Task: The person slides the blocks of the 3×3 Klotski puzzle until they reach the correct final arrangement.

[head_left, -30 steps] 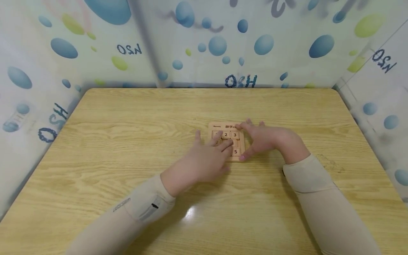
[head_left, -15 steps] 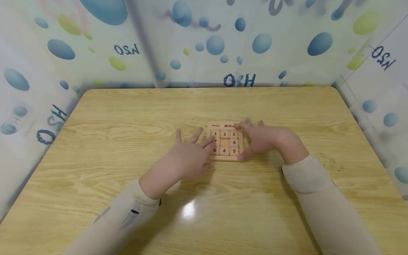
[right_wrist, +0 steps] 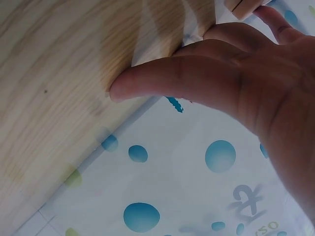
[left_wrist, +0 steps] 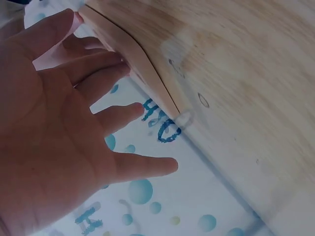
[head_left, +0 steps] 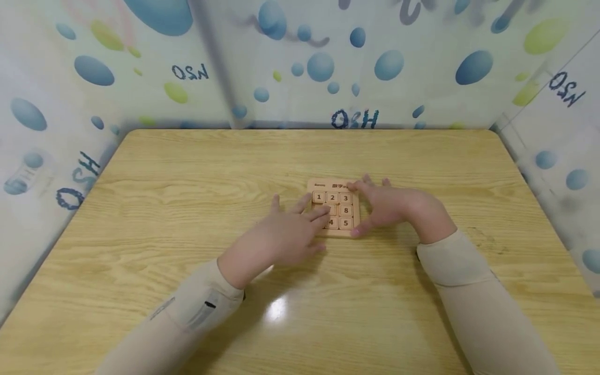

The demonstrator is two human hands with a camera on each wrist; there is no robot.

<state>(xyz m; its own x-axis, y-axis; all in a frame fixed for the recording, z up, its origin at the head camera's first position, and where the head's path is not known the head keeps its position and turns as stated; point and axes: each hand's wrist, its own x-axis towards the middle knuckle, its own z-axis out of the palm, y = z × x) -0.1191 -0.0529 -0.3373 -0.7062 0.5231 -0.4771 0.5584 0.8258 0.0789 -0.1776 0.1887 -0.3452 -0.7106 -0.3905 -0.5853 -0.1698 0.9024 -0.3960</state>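
Observation:
A wooden number sliding puzzle (head_left: 332, 233) lies flat on the table. Tiles 1, 2 and 3 form its top row, with 8 (head_left: 346, 210) and 5 below on the right side. My left hand (head_left: 283, 237) reaches over from the left, fingers spread and mostly straight, one fingertip on a tile in the centre cell. That hand covers the tile's number and the lower left of the puzzle. With thumb at the lower right corner and index finger at the upper right, my right hand (head_left: 391, 204) holds the board; its other fingertips rest on the table in the right wrist view.
The wood-grain table (head_left: 197, 172) stretches out on all sides of the puzzle. Behind it stands a pale wall (head_left: 286, 99) printed with blue and green bubbles.
My left hand went left off the centre, then came back slightly right. The centre cell, bare half a second ago, now has a tile under the fingertip. My right hand stays put.

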